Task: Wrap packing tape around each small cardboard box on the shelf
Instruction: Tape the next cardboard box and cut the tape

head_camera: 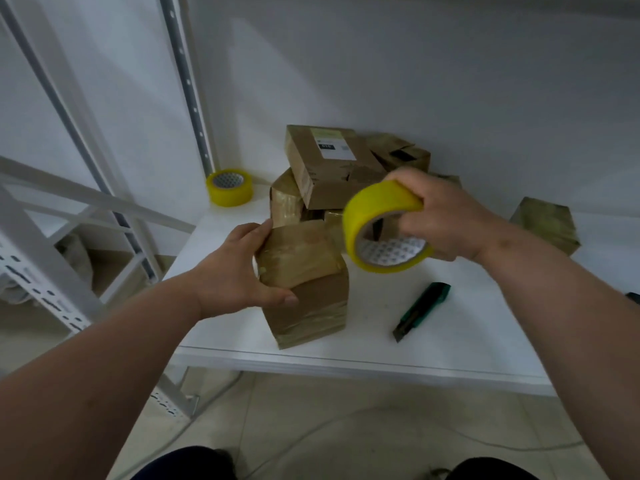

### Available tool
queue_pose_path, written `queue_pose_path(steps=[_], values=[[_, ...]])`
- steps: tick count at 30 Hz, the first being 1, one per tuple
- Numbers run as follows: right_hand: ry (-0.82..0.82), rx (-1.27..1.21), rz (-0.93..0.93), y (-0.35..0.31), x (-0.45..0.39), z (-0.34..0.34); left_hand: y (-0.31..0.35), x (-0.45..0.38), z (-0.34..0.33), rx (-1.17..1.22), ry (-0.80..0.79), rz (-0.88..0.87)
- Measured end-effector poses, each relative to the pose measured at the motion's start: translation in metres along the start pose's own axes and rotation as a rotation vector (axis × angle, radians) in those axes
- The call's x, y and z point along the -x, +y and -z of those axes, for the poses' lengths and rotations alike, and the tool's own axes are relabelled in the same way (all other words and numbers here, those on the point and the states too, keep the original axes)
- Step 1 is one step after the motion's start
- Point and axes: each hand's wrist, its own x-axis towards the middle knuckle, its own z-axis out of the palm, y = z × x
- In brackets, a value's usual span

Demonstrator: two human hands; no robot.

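While the left hand (pixel 239 268) grips the half-taped box (pixel 304 282) at frame centre, the right hand (pixel 440 216) clamps the tape roll (pixel 381 226); the pile of boxes (pixel 332 168) behind seems partly untaped.

Tape rolls: two, held (pixel 384 230), back-left (pixel 230 187). Utility knife (pixel 423 310): one. Cardboard boxes: count unclear, pile overlapping.

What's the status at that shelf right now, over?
Left hand grips the front box. Right hand holds the yellow tape roll above it. Front box partly taped. Knife lies beside it, nothing blocking.
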Motion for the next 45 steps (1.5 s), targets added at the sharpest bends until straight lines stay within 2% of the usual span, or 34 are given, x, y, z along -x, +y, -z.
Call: queue_pose_path(steps=[2,7,9,13,19,21,23,25,27,31,34,38,45], values=[[-0.028,0.086,-0.06,0.019,0.001,0.002,0.002,-0.001,0.001,-0.002,-0.023,0.001],[-0.063,0.11,-0.13,0.054,-0.004,-0.025,0.007,-0.005,-0.001,0.012,-0.081,-0.007],[-0.073,0.049,-0.151,0.056,-0.005,-0.035,0.008,-0.009,0.006,-0.081,-0.149,0.02],[-0.091,-0.027,-0.133,0.042,-0.006,-0.044,0.025,-0.024,0.009,-0.526,-0.246,0.021],[-0.068,-0.058,-0.078,0.006,-0.006,-0.042,0.043,-0.037,0.003,-0.547,-0.209,-0.077],[-0.032,-0.276,-0.064,0.001,-0.004,-0.04,0.035,-0.035,0.012,-0.45,-0.178,-0.087],[0.011,-0.664,-0.052,0.0,-0.003,-0.037,0.027,-0.026,0.016,-0.137,-0.089,-0.068],[-0.043,-0.972,-0.05,-0.001,-0.006,-0.037,0.022,-0.021,0.011,0.263,-0.006,-0.067],[-0.138,-1.056,-0.072,-0.004,-0.009,-0.045,0.016,-0.017,-0.003,0.465,0.015,-0.057],[-0.218,-0.751,-0.098,-0.008,-0.011,-0.075,-0.008,-0.005,-0.03,0.412,-0.027,-0.007],[-0.267,-0.589,-0.122,-0.011,-0.011,-0.093,-0.02,0.005,-0.033,0.514,-0.049,-0.053],[-0.293,-0.392,-0.104,-0.017,-0.014,-0.102,-0.027,0.013,-0.04,0.493,-0.017,-0.083],[-0.299,-0.392,-0.068,-0.011,-0.022,-0.096,-0.026,0.006,-0.067,0.647,-0.013,0.001]])
